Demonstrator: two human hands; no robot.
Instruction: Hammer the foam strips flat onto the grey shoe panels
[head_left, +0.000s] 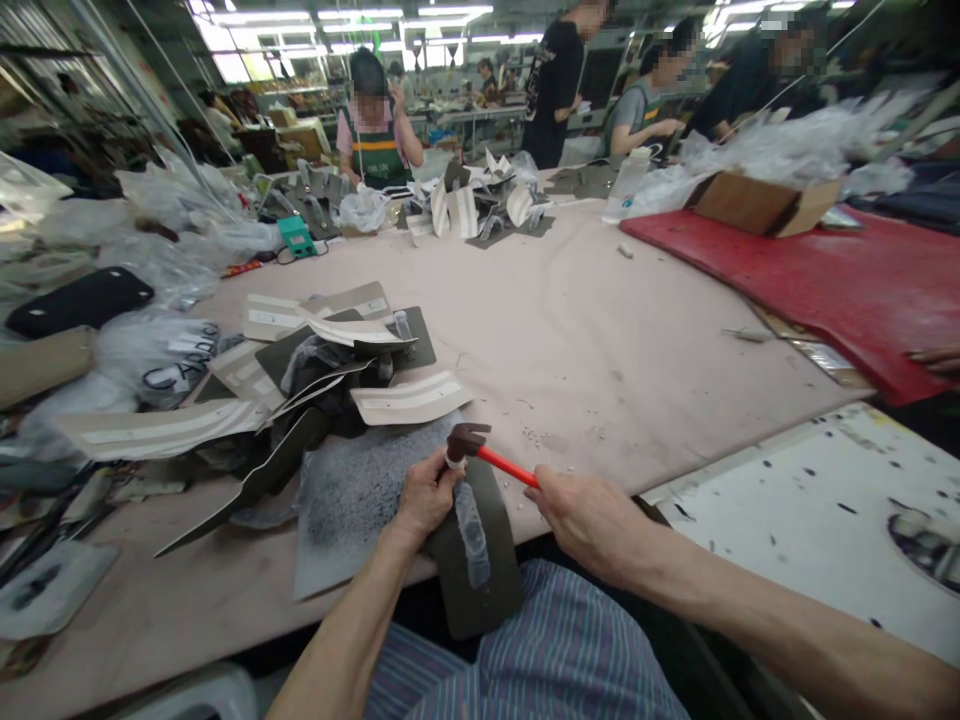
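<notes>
Hammer (501, 464) clamped in the right grip (583, 515) should tap short and square, clear of the left grip (427, 492), pinched on something small (455, 463), unclear, with the flap (498, 535) overhanging the counter (540, 320) kept steady.

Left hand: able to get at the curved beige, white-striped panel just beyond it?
Probably yes: nothing seems to stand between the left hand and the curved beige, white-striped panel. But that hand pinches a small whitish piece under the red-handled hammer, so it likely must let go first.
</notes>
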